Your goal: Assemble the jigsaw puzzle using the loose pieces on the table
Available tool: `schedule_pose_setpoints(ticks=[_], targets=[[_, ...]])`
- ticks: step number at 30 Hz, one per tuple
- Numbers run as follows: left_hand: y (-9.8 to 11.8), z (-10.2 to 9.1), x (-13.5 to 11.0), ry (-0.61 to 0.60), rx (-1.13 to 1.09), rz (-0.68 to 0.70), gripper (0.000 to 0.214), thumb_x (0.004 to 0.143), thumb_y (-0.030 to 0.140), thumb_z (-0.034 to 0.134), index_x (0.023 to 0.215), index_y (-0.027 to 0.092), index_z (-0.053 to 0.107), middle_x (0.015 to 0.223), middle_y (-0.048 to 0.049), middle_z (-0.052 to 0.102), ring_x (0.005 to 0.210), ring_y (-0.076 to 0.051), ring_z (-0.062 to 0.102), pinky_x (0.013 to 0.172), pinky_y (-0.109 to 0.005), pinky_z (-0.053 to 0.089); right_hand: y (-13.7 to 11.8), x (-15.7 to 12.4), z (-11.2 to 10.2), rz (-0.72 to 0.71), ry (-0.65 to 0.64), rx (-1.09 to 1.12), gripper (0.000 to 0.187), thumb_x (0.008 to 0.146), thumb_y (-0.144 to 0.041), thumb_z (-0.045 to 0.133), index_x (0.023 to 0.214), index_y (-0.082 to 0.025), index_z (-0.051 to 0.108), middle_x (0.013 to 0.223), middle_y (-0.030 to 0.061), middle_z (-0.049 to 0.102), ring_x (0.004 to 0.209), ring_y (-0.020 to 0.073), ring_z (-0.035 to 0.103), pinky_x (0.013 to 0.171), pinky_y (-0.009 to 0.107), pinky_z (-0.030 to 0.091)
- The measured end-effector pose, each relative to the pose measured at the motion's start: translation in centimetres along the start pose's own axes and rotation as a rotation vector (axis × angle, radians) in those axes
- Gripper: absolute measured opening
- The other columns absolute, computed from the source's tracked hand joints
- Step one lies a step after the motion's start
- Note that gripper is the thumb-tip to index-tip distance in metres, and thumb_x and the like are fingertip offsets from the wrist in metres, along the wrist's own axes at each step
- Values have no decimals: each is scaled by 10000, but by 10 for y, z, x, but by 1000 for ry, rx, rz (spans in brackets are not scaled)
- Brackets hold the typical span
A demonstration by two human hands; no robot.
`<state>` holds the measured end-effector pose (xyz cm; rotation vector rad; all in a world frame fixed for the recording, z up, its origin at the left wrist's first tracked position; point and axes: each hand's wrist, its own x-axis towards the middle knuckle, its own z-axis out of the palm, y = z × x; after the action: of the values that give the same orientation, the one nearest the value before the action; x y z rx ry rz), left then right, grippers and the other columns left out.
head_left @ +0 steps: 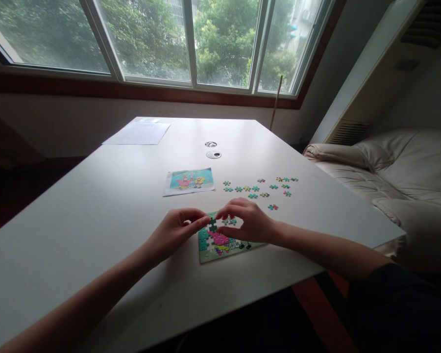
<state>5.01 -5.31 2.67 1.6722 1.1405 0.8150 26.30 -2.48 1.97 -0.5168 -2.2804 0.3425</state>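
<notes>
A partly assembled jigsaw puzzle lies at the near side of the white table, showing a pink cartoon figure and green pieces. My left hand is closed in a pinch at its upper left, on a dark green puzzle piece. Over the middle of the puzzle is my right hand, thumb and forefinger apart, tips close to that same piece. Between these fingers some white and teal pieces show on the board. My right hand and wrist hide the puzzle's upper right part.
Several loose puzzle pieces are scattered beyond my right hand. A printed reference picture lies behind the puzzle. Farther back on the table are two round cable-hole covers and paper sheets. A padded sofa stands right.
</notes>
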Motion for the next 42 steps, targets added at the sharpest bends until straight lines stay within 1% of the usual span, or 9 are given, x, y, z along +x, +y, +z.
schedule_pose_setpoints(ticks=[6, 9, 13, 17, 20, 27, 33, 37, 42], targets=[[-5, 1, 1, -29, 28, 22, 250, 787, 410, 616, 768, 174, 696, 752, -18, 695, 730, -175, 603, 652, -244, 474, 0, -1, 2, -2, -33, -8, 151, 770, -276, 654, 871, -169, 620, 744, 22, 645, 690, 120, 586, 678, 269, 469], [-6, 0, 2, -16, 77, 34, 279, 790, 437, 602, 778, 174, 694, 758, -27, 691, 733, -184, 602, 648, -259, 479, 4, 2, -9, 18, -83, -28, 151, 762, -273, 656, 863, -167, 617, 767, 27, 649, 711, 124, 584, 687, 271, 471], [-8, -5, 2, 15, 176, 15, 327, 782, 486, 584, 785, 177, 690, 761, -39, 690, 709, -189, 601, 629, -271, 474, 28, 6, -54, 157, -141, -114, 184, 763, -288, 653, 881, -150, 626, 822, 44, 643, 707, 117, 576, 657, 251, 469], [-14, -11, 3, 52, 299, 17, 342, 784, 506, 558, 796, 188, 684, 745, -33, 681, 663, -171, 570, 590, -261, 443, 72, -5, -110, 386, -204, -244, 231, 742, -339, 660, 867, -145, 647, 764, 36, 640, 661, 121, 567, 638, 258, 453], [-19, -14, 5, 61, 366, 32, 355, 791, 514, 539, 799, 190, 681, 720, -26, 663, 633, -157, 541, 575, -255, 425, 103, -19, -131, 561, -288, -274, 273, 717, -386, 666, 850, -148, 662, 712, 32, 639, 648, 132, 576, 623, 259, 440], [-23, -16, 4, 83, 462, 87, 340, 806, 496, 527, 809, 193, 683, 698, -14, 645, 607, -140, 522, 552, -237, 406, 131, -31, -123, 669, -426, -252, 303, 693, -411, 669, 871, -167, 699, 779, 42, 660, 661, 131, 567, 606, 235, 414], [-22, -17, 4, 90, 473, 117, 326, 810, 479, 530, 803, 193, 686, 699, -15, 651, 601, -138, 524, 543, -229, 406, 128, -29, -120, 589, -419, -280, 281, 740, -339, 632, 958, -182, 713, 835, 48, 661, 650, 120, 536, 620, 241, 411], [-20, -17, 4, 99, 475, 110, 329, 798, 482, 540, 797, 189, 691, 692, -18, 655, 587, -137, 515, 525, -225, 394, 120, -21, -104, 515, -353, -301, 235, 781, -323, 601, 915, -180, 730, 808, 47, 653, 645, 114, 527, 626, 244, 409], [-18, -16, 4, 101, 484, 109, 341, 796, 488, 536, 797, 183, 688, 681, -19, 648, 579, -138, 508, 531, -231, 392, 115, -13, -87, 471, -375, -317, 190, 744, -311, 650, 852, -184, 742, 812, 53, 658, 693, 134, 572, 645, 251, 420]])
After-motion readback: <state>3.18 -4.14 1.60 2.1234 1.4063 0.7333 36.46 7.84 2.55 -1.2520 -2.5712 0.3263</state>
